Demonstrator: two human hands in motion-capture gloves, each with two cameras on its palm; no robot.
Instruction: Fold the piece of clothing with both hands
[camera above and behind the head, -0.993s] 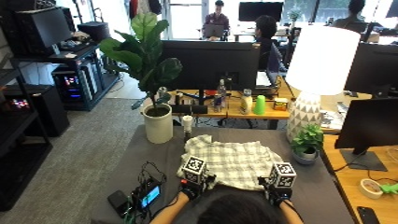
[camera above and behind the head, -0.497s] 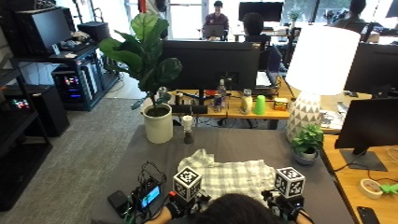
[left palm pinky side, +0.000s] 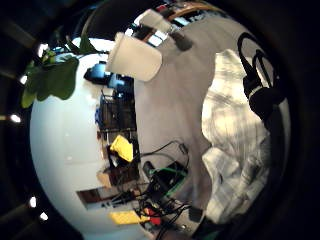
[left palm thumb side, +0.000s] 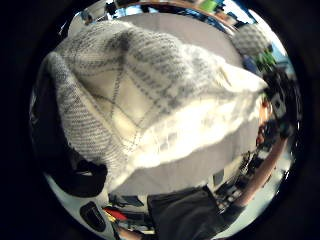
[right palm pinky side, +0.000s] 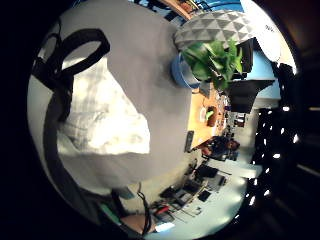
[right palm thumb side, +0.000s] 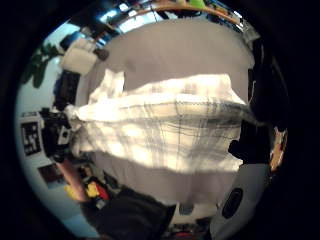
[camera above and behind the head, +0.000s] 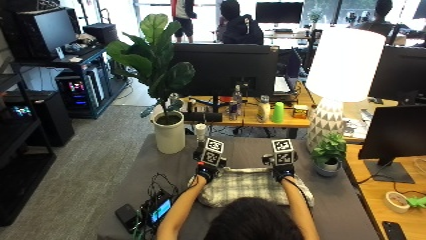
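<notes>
A white and grey plaid garment (camera above and behind the head: 247, 186) lies doubled over on the grey table (camera above and behind the head: 166, 165) in front of me. My left hand (camera above and behind the head: 206, 172) grips its far left corner and my right hand (camera above and behind the head: 283, 173) grips its far right corner, both at the fold's far edge. The cloth (left palm thumb side: 150, 110) fills the left thumb side palm view, close to that palm. Seen from the right thumb side, the garment (right palm thumb side: 160, 130) stretches across to the left hand (right palm thumb side: 55, 135). My head hides its near edge in the outside view.
A white plant pot (camera above and behind the head: 169, 134) with a large-leaved plant stands at the table's far left. A small plant in a blue pot (camera above and behind the head: 327, 156) and a white lamp (camera above and behind the head: 336, 70) stand at the right. Black devices and cables (camera above and behind the head: 156, 207) lie near my left elbow.
Both hands lifted the garment's near edge and carried it away from me to the far edge. The cloth, earlier spread flat, now lies folded over.
</notes>
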